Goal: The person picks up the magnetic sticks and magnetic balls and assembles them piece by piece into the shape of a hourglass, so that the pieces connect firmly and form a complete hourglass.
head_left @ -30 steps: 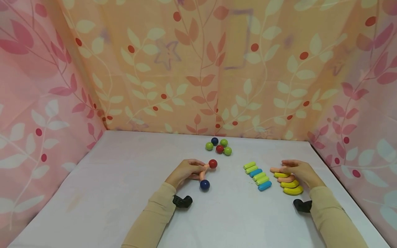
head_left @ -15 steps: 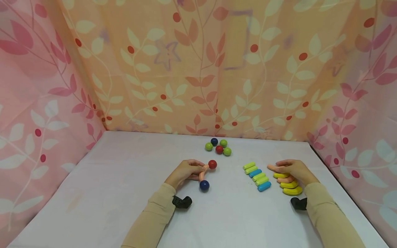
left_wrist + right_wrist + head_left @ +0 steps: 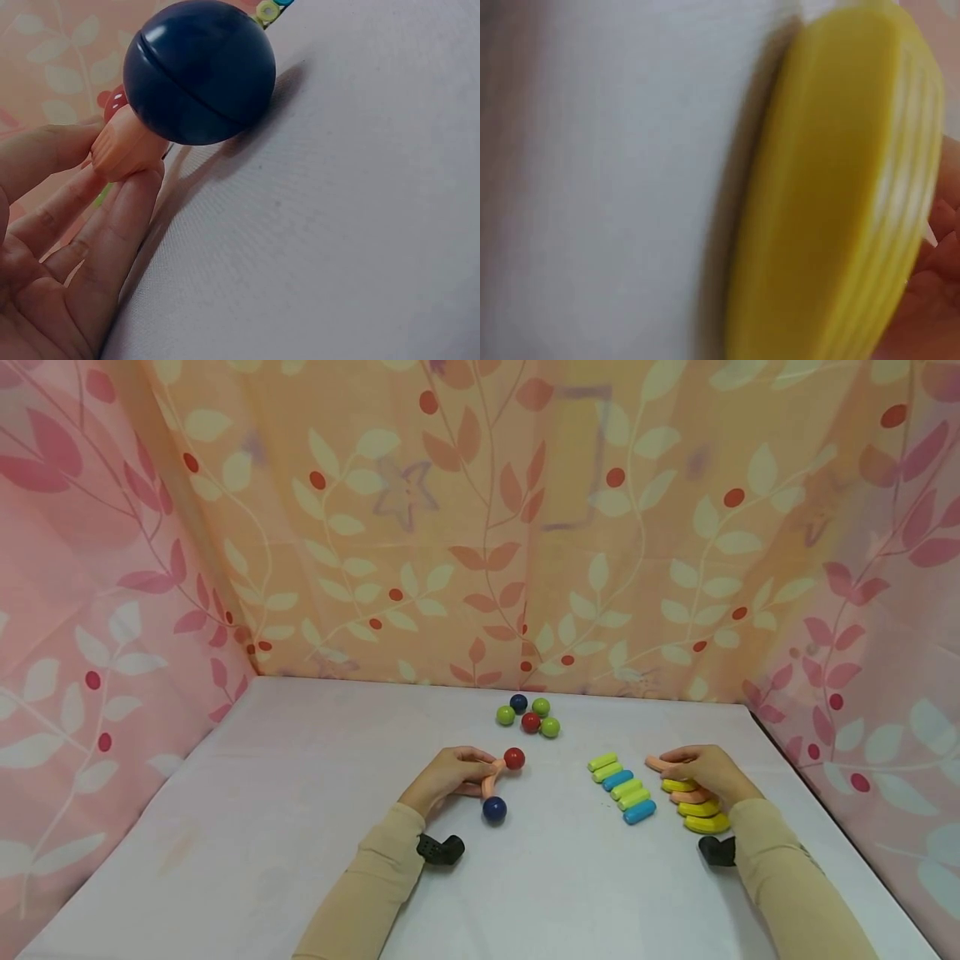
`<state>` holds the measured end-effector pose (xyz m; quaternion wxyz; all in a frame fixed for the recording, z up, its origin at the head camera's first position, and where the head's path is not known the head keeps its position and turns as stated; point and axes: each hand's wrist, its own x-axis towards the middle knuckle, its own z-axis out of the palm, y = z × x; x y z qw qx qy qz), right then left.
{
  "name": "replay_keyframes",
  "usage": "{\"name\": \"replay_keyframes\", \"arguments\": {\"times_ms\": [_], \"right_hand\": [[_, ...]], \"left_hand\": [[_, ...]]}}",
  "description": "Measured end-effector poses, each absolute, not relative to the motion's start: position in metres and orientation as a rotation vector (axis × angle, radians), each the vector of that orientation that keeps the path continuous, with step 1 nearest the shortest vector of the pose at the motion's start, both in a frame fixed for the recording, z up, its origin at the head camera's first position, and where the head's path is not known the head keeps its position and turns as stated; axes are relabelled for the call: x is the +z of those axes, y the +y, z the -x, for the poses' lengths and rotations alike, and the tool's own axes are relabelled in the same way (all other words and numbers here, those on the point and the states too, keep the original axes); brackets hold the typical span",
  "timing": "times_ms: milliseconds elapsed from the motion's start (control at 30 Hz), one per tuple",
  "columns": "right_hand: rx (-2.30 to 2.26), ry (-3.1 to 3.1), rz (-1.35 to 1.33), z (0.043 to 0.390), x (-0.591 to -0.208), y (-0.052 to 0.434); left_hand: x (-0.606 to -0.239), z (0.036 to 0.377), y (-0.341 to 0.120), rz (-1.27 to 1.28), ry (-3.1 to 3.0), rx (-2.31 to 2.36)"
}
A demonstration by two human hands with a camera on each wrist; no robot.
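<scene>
In the head view, my left hand (image 3: pixel 453 774) pinches a salmon-orange curved toy piece (image 3: pixel 489 785) between thumb and fingers. A red ball (image 3: pixel 513 758) sits at its far end and a dark blue ball (image 3: pixel 494 810) at its near end. Close up in the left wrist view, the blue ball (image 3: pixel 199 71) stands off the fingertips. My right hand (image 3: pixel 708 770) holds another salmon-orange curved piece (image 3: pixel 656 763) at the far end of a row; its fingers cover most of it. A yellow curved piece (image 3: pixel 825 187) fills much of the right wrist view.
Several yellow and orange curved pieces (image 3: pixel 703 822) lie under and in front of the right hand. Left of them is a slanting row of green and blue short rods (image 3: pixel 630 797). Loose green, red and blue balls (image 3: pixel 531 722) cluster near the back of the white table (image 3: pixel 315 752).
The right hand has shifted a little left, and the orange curved piece in its fingers has moved slightly left and away from the row. The left hand has stayed still.
</scene>
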<state>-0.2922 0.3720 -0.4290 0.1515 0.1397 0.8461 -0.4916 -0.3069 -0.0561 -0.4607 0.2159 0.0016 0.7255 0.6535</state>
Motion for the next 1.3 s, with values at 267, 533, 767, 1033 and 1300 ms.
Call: {"name": "replay_keyframes", "arguments": {"times_ms": [267, 533, 767, 1033, 1300], "right_hand": [[-1.289, 2.499, -0.409, 0.297, -0.419, 0.363], [-1.236, 2.468, -0.319, 0.287, -0.396, 0.324], [-1.314, 2.523, -0.11, 0.294, -0.401, 0.292], [-1.45, 2.415, -0.062, 0.302, -0.408, 0.264], [-1.513, 2.311, -0.048, 0.304, -0.41, 0.239]], "left_hand": [[-0.462, 0.307, -0.056, 0.005, 2.018, 1.801], [-0.462, 0.308, -0.057, -0.013, 2.024, 1.806], [-0.464, 0.31, -0.057, -0.001, 2.022, 1.802], [-0.463, 0.31, -0.056, -0.004, 2.003, 1.818], [-0.461, 0.308, -0.057, 0.011, 1.988, 1.83]]}}
